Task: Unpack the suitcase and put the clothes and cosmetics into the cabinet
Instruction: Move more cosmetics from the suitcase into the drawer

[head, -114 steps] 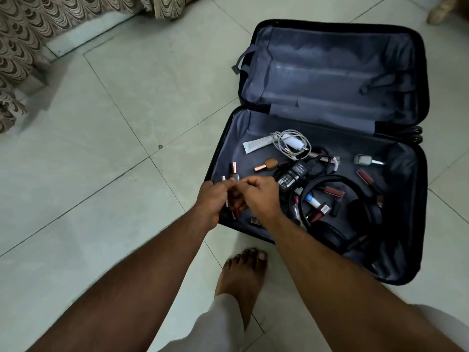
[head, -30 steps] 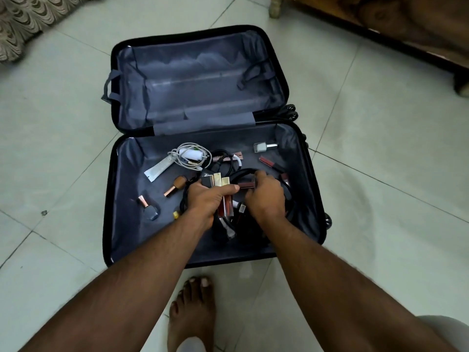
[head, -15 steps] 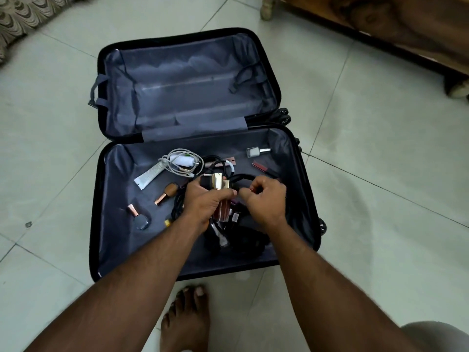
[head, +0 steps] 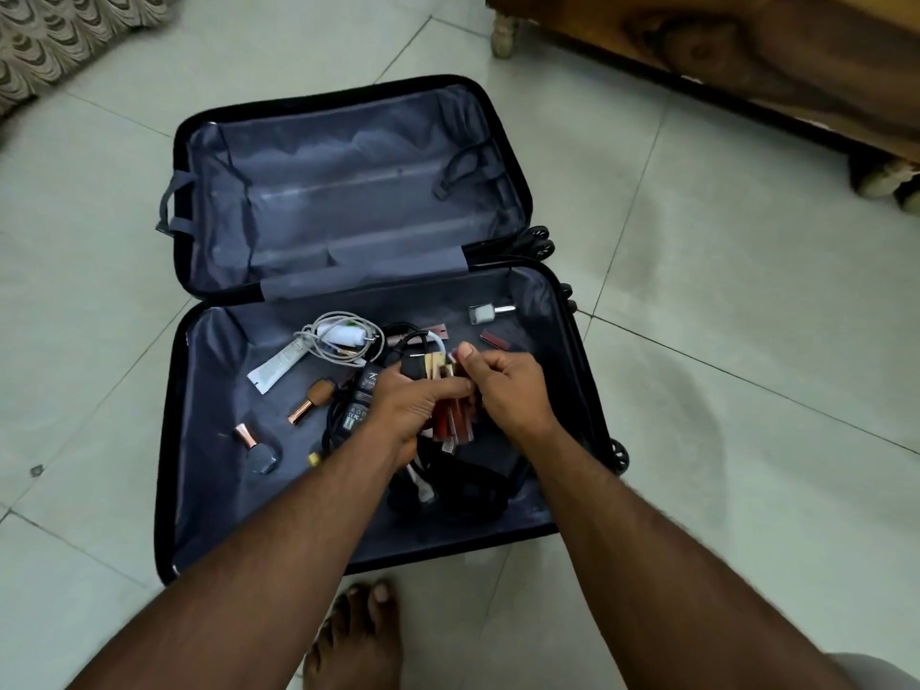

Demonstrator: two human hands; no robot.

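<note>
A black suitcase (head: 172,371) lies open on the floor, grey lining showing, its far half bare. Over the near half my left hand (head: 405,410) grips a bundle of red lip gloss tubes (head: 450,423) with gold caps. My right hand (head: 510,385) pinches one tube at the top of that bundle. Loose in the case lie a white tube (head: 279,366), two rose-capped bottles (head: 309,401) (head: 256,448), a clear bottle (head: 485,312) and a red lipstick (head: 495,339).
A white charger cable (head: 338,338), a black power adapter (head: 362,403) and black headphones (head: 473,483) lie tangled in the case. A wooden cabinet on feet (head: 722,57) stands at the far right, patterned fabric (head: 64,37) at the far left. My bare foot (head: 356,634) is below.
Both hands moved from the case's left side to its middle, gathering more tubes into my left hand. My right hand lifted off the headphones and brought a tube to the bundle.
</note>
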